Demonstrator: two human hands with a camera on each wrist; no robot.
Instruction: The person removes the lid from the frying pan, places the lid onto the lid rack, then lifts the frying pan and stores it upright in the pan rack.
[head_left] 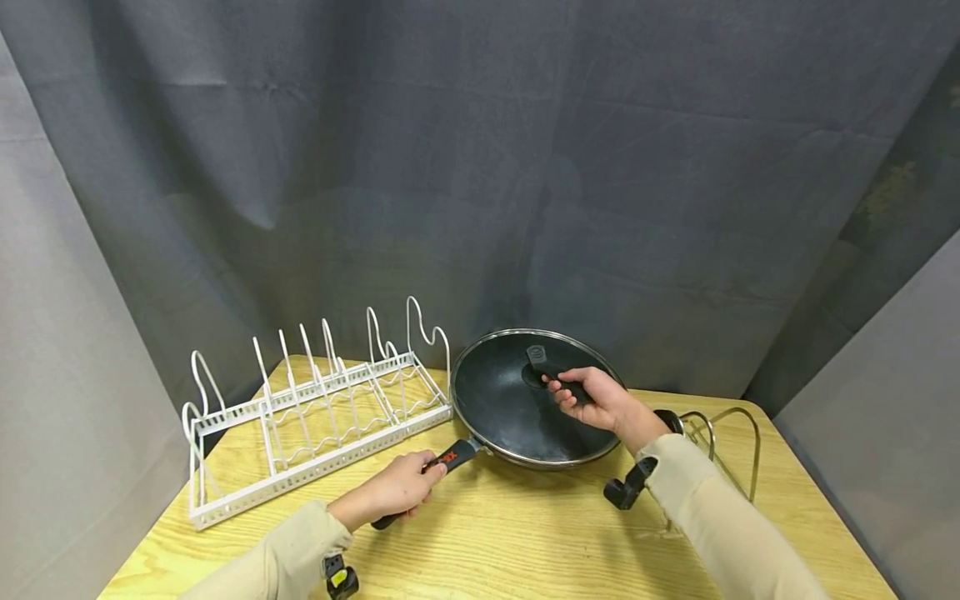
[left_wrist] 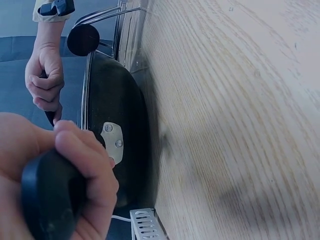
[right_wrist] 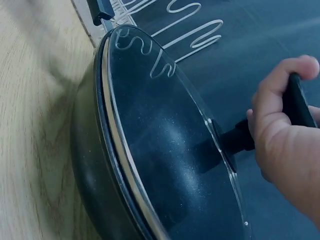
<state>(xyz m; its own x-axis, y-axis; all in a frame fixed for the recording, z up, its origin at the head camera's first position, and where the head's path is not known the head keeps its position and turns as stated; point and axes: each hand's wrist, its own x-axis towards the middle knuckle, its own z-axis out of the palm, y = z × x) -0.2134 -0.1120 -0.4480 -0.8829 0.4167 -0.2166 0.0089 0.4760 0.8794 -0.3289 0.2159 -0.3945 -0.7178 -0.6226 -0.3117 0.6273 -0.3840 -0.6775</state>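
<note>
A dark wok (left_wrist: 132,95) stands on the table with a see-through glass lid (head_left: 498,417) over it. My left hand (head_left: 396,486) grips the wok's black handle (head_left: 459,452), fingers curled round it. The handle's rounded end (left_wrist: 52,195) shows close up in the left wrist view. My right hand (head_left: 596,400) holds the lid's upright black handle (right_wrist: 298,107) above the lid's middle. In the right wrist view a thin light strip runs between the lid's rim and the wok's rim. I cannot tell whether the lid sits fully down.
To the left stands a white wire rack (head_left: 330,454) with upright dividers, its right end close to the wok. A metal wire stand (head_left: 756,442) is at the right, partly behind the right forearm, with a round black piece (left_wrist: 83,40) by it. A grey curtain (head_left: 480,167) hangs behind the table.
</note>
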